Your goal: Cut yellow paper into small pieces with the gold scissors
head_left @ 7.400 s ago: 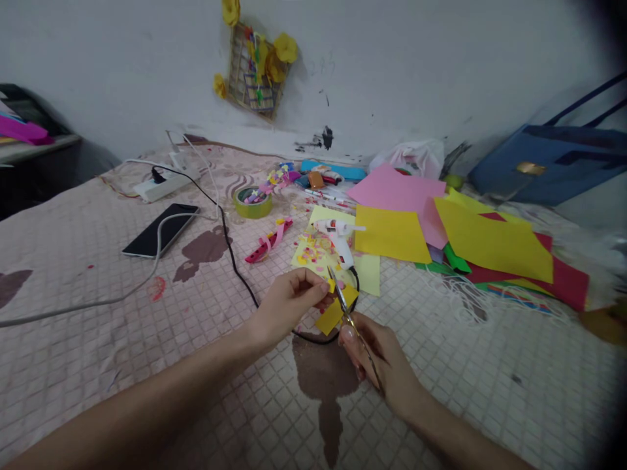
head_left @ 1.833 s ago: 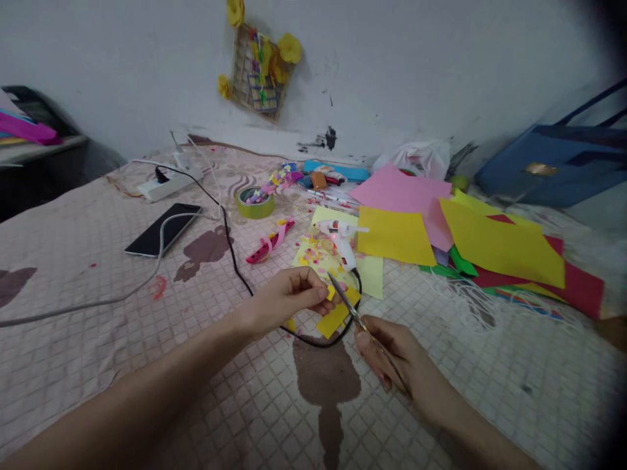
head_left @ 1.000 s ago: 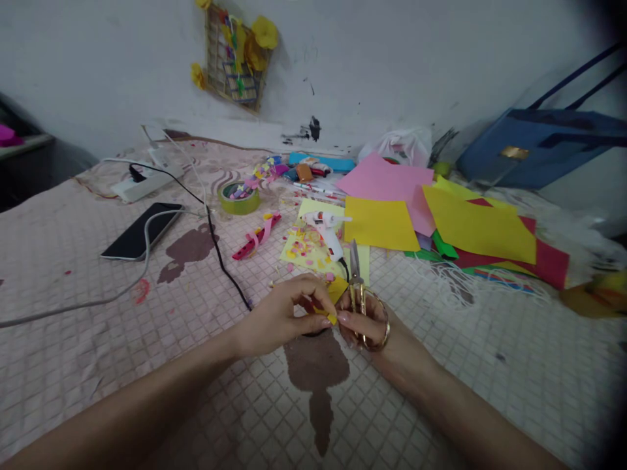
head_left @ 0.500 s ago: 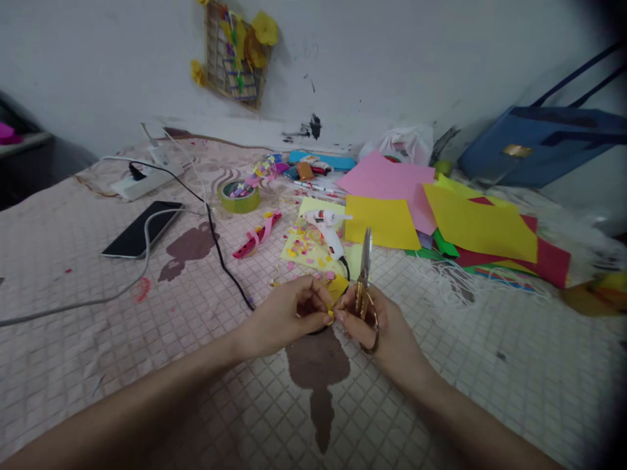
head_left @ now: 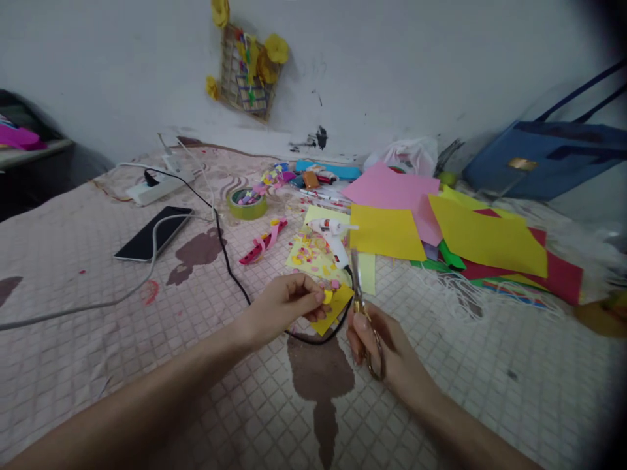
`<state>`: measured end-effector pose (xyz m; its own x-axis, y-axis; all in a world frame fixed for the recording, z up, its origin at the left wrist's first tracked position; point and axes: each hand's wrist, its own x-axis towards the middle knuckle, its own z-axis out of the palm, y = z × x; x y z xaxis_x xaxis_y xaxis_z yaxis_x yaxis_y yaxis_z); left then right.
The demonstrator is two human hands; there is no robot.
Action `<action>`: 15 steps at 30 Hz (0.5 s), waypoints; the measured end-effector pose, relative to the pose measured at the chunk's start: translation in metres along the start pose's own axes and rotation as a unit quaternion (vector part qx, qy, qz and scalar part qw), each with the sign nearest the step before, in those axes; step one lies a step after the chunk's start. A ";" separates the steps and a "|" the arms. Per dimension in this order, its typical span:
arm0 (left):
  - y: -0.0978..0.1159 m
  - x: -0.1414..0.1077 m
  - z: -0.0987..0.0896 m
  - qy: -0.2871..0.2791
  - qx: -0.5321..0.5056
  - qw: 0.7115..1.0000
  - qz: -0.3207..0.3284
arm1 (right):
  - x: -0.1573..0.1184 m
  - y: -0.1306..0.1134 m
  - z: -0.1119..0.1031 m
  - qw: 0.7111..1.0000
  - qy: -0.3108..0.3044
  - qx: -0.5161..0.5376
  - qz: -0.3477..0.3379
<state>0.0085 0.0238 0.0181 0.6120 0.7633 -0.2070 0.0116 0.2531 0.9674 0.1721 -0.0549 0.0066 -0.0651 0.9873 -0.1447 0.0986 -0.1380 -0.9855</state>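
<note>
Between the thumb and fingertips of my left hand (head_left: 289,305) is a small piece of yellow paper (head_left: 328,297). My right hand (head_left: 386,343) grips gold-handled scissors (head_left: 358,287), their blades pointing away from me and looking closed. Under and beside my left fingertips lies a larger yellow paper piece (head_left: 337,313) on the table. Just beyond my hands a white glue gun (head_left: 334,238) rests on a pale yellow sheet (head_left: 365,274) strewn with small pink and yellow paper bits (head_left: 308,251).
A black cable (head_left: 230,267) loops across the table near my left hand. Left of it lies a phone (head_left: 154,234). A roll of tape (head_left: 247,207) and a pink strip-wrapped stick (head_left: 264,241) stand mid-left. Coloured sheets (head_left: 490,235) and white string (head_left: 458,294) spread at right.
My hands have drawn apart. The right hand has turned the scissors forward and moved slightly down, while the left keeps the small yellow piece. The view has shifted slightly.
</note>
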 end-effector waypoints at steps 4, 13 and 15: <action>0.004 0.000 -0.005 0.006 -0.039 0.999 0.009 | -0.003 0.005 0.003 0.998 -0.052 -0.043 -0.020; 0.003 0.002 -0.007 0.018 -0.067 0.997 0.021 | -0.005 0.010 0.003 0.996 -0.054 -0.075 -0.005; 0.004 0.001 -0.007 0.017 -0.064 0.998 0.021 | -0.005 0.011 0.003 0.996 -0.053 -0.075 0.000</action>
<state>0.0037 0.0299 0.0208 0.5832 0.7934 -0.1743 -0.1155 0.2933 0.9490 0.1710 -0.0616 -0.0035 -0.1692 0.9722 -0.1618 0.2461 -0.1173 -0.9621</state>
